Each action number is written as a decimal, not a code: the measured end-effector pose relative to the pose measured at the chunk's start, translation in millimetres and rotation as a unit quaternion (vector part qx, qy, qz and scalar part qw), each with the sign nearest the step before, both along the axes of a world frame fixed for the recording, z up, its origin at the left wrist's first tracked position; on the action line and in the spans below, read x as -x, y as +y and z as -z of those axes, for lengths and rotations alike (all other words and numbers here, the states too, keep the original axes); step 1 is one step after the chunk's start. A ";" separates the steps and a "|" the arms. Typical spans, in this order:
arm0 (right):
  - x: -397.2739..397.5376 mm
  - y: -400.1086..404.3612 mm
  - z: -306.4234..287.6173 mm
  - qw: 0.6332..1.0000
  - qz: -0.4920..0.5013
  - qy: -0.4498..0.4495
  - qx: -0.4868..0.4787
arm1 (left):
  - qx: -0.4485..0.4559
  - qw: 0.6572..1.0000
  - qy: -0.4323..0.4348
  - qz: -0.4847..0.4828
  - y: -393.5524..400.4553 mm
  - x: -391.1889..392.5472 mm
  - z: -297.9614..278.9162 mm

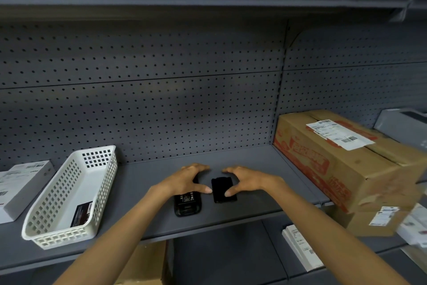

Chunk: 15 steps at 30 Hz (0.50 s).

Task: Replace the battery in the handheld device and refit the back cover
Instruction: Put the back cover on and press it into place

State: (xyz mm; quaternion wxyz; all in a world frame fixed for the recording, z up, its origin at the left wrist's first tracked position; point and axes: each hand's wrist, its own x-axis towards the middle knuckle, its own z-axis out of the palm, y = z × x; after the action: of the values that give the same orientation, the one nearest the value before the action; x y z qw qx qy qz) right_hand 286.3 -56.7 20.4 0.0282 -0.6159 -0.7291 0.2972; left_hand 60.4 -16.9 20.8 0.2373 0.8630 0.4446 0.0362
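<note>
Handheld device lies back-up on grey shelf, label visible in open battery bay; back cover flat just to its right. Left hand arches over device top, right hand over cover; both grips released, fingers spread. White basket at left, cardboard box at right.

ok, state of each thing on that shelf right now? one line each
handheld device: face down on shelf, back open, labelled battery showing
back cover: off, flat beside the device
left hand: fingers spread over the device's far end, no grip visible
right hand: fingers spread over the cover, no grip visible
white basket: upright, a dark packet inside
cardboard box: closed, shipping label on top
</note>
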 end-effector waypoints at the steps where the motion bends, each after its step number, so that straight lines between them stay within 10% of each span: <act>1: -2.9 -0.6 1.7 1.000 -0.002 -0.007 -0.001 | 0.000 1.000 0.008 0.007 -1.1 -6.0 1.8; 15: -14.6 4.5 24.3 0.999 -0.024 0.017 -0.015 | 0.002 0.998 0.059 -0.001 -1.0 -33.5 24.3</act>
State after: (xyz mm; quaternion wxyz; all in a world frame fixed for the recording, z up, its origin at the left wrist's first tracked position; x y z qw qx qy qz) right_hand 301.0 -52.1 -4.0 0.0428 -0.5925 -0.7476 0.2970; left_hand 93.9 -17.9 -3.5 0.2124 0.8628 0.4585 -0.0152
